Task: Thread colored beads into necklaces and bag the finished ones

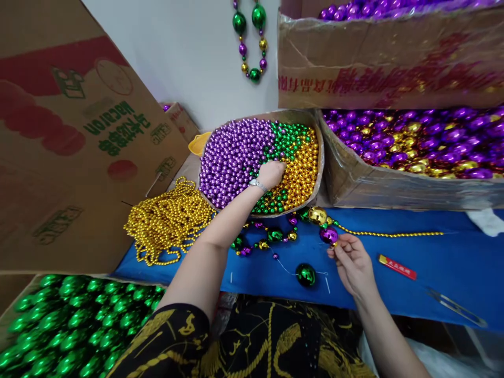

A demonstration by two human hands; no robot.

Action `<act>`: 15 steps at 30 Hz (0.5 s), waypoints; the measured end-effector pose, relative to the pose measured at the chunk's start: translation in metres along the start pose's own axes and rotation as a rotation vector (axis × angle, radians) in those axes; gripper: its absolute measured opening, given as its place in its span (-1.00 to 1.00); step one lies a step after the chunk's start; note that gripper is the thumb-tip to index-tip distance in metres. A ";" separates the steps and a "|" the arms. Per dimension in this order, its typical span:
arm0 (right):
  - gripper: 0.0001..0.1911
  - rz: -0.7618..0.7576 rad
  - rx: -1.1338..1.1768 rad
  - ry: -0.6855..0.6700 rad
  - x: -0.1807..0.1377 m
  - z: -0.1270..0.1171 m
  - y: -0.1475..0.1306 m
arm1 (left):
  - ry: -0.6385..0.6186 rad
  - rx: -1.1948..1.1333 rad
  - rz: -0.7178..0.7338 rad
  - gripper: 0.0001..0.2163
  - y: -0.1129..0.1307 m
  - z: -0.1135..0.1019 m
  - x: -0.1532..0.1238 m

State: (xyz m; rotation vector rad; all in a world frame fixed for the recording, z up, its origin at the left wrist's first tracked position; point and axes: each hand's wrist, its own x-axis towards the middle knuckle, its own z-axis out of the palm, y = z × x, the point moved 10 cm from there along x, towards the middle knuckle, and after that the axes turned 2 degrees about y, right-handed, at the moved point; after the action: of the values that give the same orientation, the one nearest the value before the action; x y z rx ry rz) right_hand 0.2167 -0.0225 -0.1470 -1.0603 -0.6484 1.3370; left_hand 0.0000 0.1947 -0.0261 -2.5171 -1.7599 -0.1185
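Note:
My left hand (271,174), wearing a watch or bracelet, reaches into a box of small beads (236,157) where the green and gold beads meet. Its fingers curl closed among the gold beads (301,178); whatever they pinch is hidden. Over the blue table my right hand (352,262) pinches a bead string by a small gold bead, just below a large purple ball (328,234). A large gold ball (317,216) and a thin gold bead chain (386,233) belong to the strand beside it. A green ball (306,274) lies on a wire with a loop at its end.
Gold bead chains (169,220) are heaped at left. A box of purple and gold balls (413,139) stands at right, green balls (79,320) at lower left. A red-labelled cutter-like tool (397,266) and metal thread snips (457,307) lie on the blue cloth (425,252).

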 end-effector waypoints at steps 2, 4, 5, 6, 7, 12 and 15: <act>-0.60 -0.005 -0.007 0.002 -0.001 0.000 -0.001 | -0.002 -0.016 -0.001 -0.75 0.003 0.004 0.007; -0.59 -0.003 -0.011 0.006 -0.001 -0.001 0.000 | -0.001 -0.039 0.007 -0.74 0.004 0.007 0.008; -0.59 -0.002 -0.010 0.009 -0.001 -0.002 0.000 | 0.005 -0.054 0.012 -0.74 0.003 0.007 0.008; -0.59 -0.002 -0.009 0.011 -0.001 -0.003 0.000 | 0.012 -0.067 0.015 -0.73 0.002 0.007 0.006; -0.58 -0.003 -0.008 0.011 -0.001 -0.003 0.000 | 0.021 -0.072 0.017 -0.73 0.001 0.006 0.005; -0.56 -0.001 -0.007 0.021 -0.002 -0.004 0.000 | 0.231 -0.488 -0.025 -0.77 -0.002 -0.020 -0.018; -0.56 -0.013 -0.022 0.032 -0.001 -0.004 -0.003 | 0.268 -1.244 -0.111 -0.80 0.004 -0.022 -0.047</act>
State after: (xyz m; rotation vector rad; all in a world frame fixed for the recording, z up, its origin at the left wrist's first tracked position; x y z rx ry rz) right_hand 0.2209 -0.0244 -0.1458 -1.0919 -0.6466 1.3016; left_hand -0.0128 0.1470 -0.0087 -2.7184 -2.0107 -1.9785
